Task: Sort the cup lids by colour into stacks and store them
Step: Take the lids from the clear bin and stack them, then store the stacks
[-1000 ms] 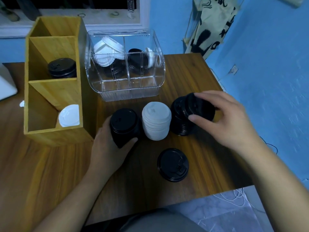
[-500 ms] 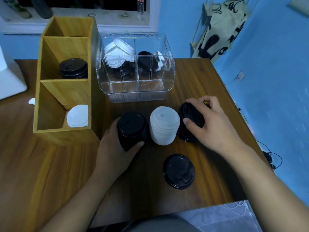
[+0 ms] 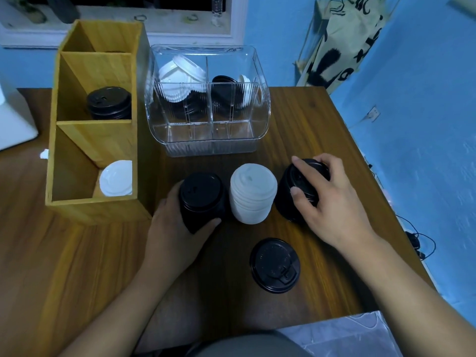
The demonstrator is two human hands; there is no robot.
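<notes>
**Inspector:** Where do the lids stand?

**Assessor:** Three stacks are upright in a row on the counter point(image 3: 309, 119): the left black stack point(image 3: 201, 199), the white stack point(image 3: 252, 194) just beside it, and the right black stack point(image 3: 286, 199) on the far side of the white one. A loose black lid point(image 3: 275, 265) lies flat on its own, nearer the person.

**Inspector:** And the hands?

**Assessor:** The left hand point(image 3: 175, 228) has its fingers curled round the left black stack, thumb on the near side. The right hand point(image 3: 327, 202) grips the right black stack from above, fingers over the top and thumb against the side. Both stacks appear to rest on the counter, though I cannot tell for certain.

**Inspector:** Anything stored?

**Assessor:** Partly. The wooden rack point(image 3: 103, 140) holds a pile of stored black lids point(image 3: 109, 103) in its middle compartment and a single white lid point(image 3: 116, 178) in the near one. What sits in the far compartment I cannot make out.

**Inspector:** What is left?

**Assessor:** In my judgement, a good deal. The clear bin point(image 3: 211, 148) holds white and black lids jumbled together in its rear sections, unsorted. The loose black lid belongs on a black stack, the two black stacks could be merged, and none of the three counter stacks is stored yet. I would put the task around midway.
</notes>
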